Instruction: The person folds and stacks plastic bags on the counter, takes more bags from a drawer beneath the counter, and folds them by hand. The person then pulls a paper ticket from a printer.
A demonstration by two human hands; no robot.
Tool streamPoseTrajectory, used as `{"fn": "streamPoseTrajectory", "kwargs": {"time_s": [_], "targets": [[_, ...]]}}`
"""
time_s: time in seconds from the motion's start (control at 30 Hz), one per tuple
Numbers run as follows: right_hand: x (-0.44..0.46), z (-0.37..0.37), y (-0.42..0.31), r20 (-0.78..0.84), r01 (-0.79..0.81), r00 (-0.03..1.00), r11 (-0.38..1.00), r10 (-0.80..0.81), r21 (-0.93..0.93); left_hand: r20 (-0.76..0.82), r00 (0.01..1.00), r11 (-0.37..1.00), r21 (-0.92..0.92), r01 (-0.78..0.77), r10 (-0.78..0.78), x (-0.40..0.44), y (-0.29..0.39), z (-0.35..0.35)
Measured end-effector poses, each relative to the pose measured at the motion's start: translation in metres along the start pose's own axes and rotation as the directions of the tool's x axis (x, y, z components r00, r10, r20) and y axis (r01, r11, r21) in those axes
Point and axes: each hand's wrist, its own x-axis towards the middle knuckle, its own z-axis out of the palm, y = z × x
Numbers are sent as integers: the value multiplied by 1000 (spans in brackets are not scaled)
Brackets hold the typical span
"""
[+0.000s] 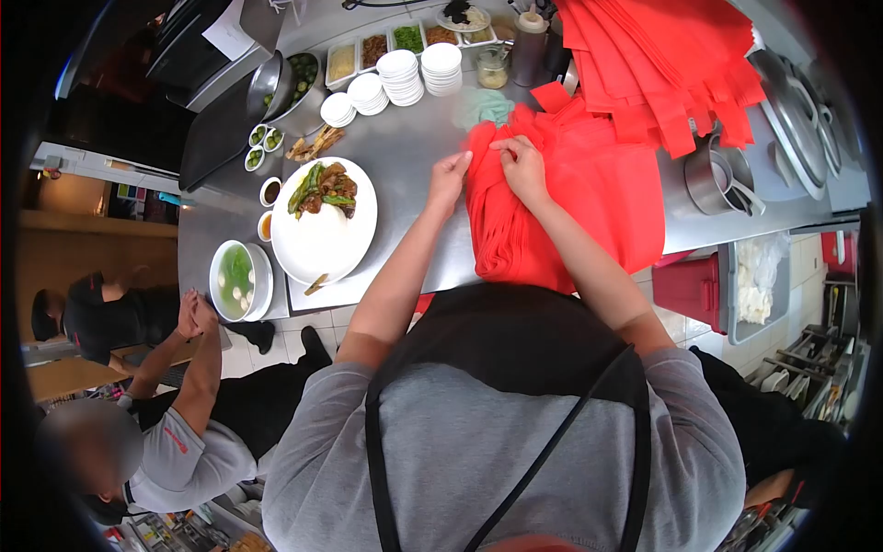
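Observation:
A pile of red fabric bags (607, 198) lies on the steel counter in front of me. My left hand (449, 179) is at the pile's left edge, with thumb and fingertips pinched together on something I cannot make out. Over the upper left part of the pile is my right hand (522, 167), its fingers bent and pressed together near the red fabric; what they hold, if anything, is too small to tell. A pale green crumpled cloth (486, 107) lies just beyond the hands. More red bags (658, 55) are stacked at the upper right.
Left of my hands, a white plate (359, 241) holds food beside a soup bowl (264, 287). Stacked white lids (397, 74) and ingredient trays (374, 51) stand behind. Pots (708, 175) are at right. A co-worker (198, 442) stands at left, hands near the bowl.

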Motion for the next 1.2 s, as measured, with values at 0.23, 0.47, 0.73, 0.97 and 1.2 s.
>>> {"fn": "streamPoseTrajectory", "kwargs": {"time_s": [0.23,0.47,0.73,0.97,1.2], "targets": [[-1,-4,-13,-8,-28,1000,999,29,26,18,999,1000,3,30,-30,8,-8,-6],[0,-4,-12,5,-32,999,999,32,21,58,998,999,-23,41,-40,10,-10,-10],[-1,-4,-13,-3,-4,1000,1000,4,1,109,992,997,-49,63,-57,6,1,-9],[-1,-3,-13,6,-22,1000,1000,22,-16,117,993,999,-21,37,-34,2,4,-9],[-1,-3,-11,-9,-1,1000,1000,1,-4,123,992,997,-66,36,-28,7,-4,-11]]}}
